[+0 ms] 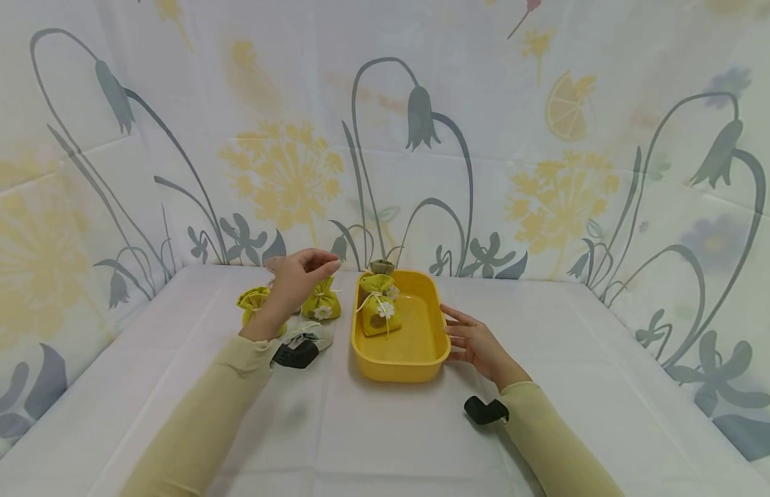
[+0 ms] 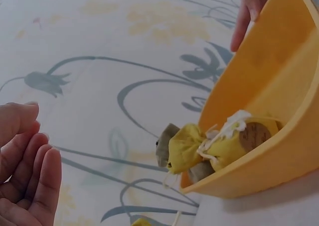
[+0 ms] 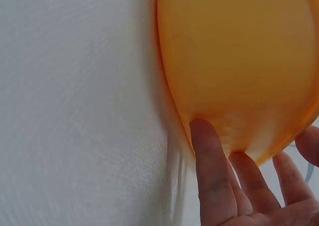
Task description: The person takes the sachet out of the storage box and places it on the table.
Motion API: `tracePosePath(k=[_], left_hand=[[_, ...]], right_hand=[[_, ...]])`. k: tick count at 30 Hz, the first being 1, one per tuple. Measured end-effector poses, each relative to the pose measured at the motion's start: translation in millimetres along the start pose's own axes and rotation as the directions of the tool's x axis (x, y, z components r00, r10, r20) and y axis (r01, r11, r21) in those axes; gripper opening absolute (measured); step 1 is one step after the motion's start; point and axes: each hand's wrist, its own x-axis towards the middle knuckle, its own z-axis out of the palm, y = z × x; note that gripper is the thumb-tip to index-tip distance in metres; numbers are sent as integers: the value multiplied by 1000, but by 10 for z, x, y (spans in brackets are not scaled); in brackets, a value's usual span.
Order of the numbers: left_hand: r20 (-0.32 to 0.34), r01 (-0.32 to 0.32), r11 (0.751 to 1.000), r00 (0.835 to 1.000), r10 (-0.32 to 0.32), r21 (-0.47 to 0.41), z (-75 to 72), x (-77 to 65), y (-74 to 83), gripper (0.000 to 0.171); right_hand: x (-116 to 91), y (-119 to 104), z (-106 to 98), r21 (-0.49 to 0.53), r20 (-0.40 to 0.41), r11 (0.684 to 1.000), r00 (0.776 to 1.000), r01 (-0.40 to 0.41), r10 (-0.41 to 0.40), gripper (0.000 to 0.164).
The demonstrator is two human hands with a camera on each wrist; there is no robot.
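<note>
"Yellow pouch (image 1: 373,321): where?"
"In the tub (image 1: 422,331), left side, toward the far end; grey pouch (image 1: 382,265) behind it."
"Left hand (image 1: 297,279)?"
"Mine's raised beside the tub, near other pouches (image 1: 322,302) on the table (image 1: 372,435); fingers loosely curled, holding nothing I can see."
"Other one?"
"My right hand (image 1: 482,347) lies against the tub's right side, fingers apart, touching."

Upright, round-cornered yellow tub (image 1: 399,372) with tied pouches (image 1: 381,316), yellow and grey-green, inside along its left wall.
</note>
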Motion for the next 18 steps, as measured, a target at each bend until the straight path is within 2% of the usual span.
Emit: tracePosePath(k=[6, 12, 18], left_hand=[[28, 11, 1000, 1000, -12, 11, 126, 73, -9, 33], [50, 43, 999, 998, -42, -33, 229, 116, -18, 33], [30, 51, 998, 998, -50, -43, 355, 205, -38, 31]], right_hand=[[-5, -4, 0, -1, -1, 1000, 1000, -6, 6, 53], [-20, -26, 4, -4, 11, 1000, 1000, -4, 4, 54], [-26, -29, 8, -1, 10, 1000, 1000, -5, 5, 54]])
